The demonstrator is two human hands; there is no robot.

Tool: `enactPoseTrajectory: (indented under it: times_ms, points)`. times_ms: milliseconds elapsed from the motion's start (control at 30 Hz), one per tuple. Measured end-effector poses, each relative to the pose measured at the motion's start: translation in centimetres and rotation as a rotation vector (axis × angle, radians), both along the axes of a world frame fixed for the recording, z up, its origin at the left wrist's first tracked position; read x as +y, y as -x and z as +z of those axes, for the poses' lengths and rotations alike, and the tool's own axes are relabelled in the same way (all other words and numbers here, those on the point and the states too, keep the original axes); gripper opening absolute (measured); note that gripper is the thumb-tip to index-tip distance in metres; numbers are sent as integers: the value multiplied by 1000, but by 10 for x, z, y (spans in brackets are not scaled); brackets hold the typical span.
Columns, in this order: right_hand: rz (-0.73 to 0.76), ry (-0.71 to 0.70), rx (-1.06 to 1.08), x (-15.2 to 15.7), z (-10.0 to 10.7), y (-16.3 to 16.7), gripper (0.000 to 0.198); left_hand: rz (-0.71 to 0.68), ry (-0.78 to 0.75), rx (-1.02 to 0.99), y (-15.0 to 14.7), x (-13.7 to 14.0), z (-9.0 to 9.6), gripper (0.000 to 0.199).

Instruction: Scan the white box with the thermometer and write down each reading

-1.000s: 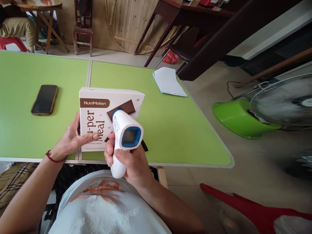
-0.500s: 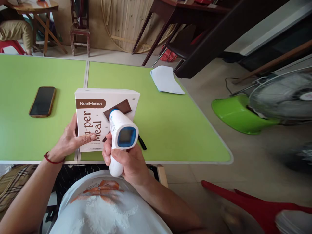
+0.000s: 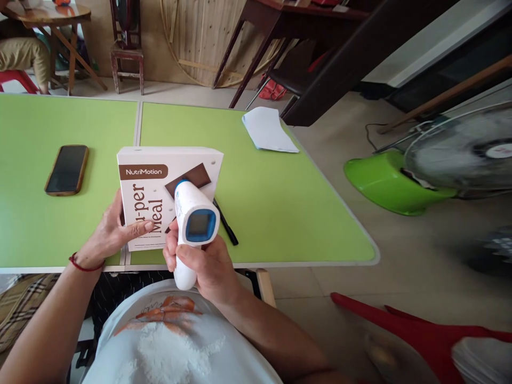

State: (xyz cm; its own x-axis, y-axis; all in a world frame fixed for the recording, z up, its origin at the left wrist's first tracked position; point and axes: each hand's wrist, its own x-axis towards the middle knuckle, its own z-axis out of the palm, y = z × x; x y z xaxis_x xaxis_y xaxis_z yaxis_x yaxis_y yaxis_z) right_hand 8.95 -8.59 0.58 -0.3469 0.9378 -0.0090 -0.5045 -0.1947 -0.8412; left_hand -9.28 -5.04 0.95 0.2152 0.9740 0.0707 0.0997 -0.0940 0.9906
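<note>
A white NutriMotion box (image 3: 138, 205) with brown print stands upright near the front edge of the green table. Its left side is gripped by my left hand (image 3: 108, 232), thumb across the front and the other fingers mostly hidden behind. My right hand (image 3: 208, 264) is wrapped round the handle of a white infrared thermometer (image 3: 188, 205) with a blue-framed screen. The thermometer's front end points at the box's face; whether they touch I cannot tell. A black pen (image 3: 227, 224) lies on the table just right of the box, partly hidden behind it.
On the green table (image 3: 288, 213), a phone (image 3: 67, 169) lies to the left and white papers (image 3: 270, 129) near the far right corner. A fan (image 3: 468, 149) and a green stool (image 3: 384, 184) stand at right, a red stool (image 3: 424, 330) lower right. A person sits far left.
The box and thermometer have shifted slightly left in view, along with the table. Slightly more of the pen shows beside the box. Both hands keep their holds.
</note>
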Motion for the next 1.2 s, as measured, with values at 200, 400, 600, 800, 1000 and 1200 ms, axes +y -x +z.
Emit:
enactPoseTrajectory:
  times_ms: [200, 400, 600, 800, 1000, 1200]
  points:
    - [7, 18, 8, 0, 2, -1, 22, 38, -2, 102, 5, 1, -1, 60]
    - [17, 24, -10, 0, 2, -1, 27, 13, 3, 104, 7, 2, 5, 60]
    - [87, -165, -151, 2, 6, -13, 23, 67, 55, 15, 4, -1, 6, 62]
    - [-49, -561, -615, 25, 16, -68, 31, 170, -57, 1, 13, 6, 25, 71]
    - [-286, -810, -1331, 105, -9, -109, 57, 179, -206, 109, 22, 43, 31, 75]
    - [-178, -948, -1543, 147, -31, -112, 38, 213, -284, -1, 15, 73, 4, 80]
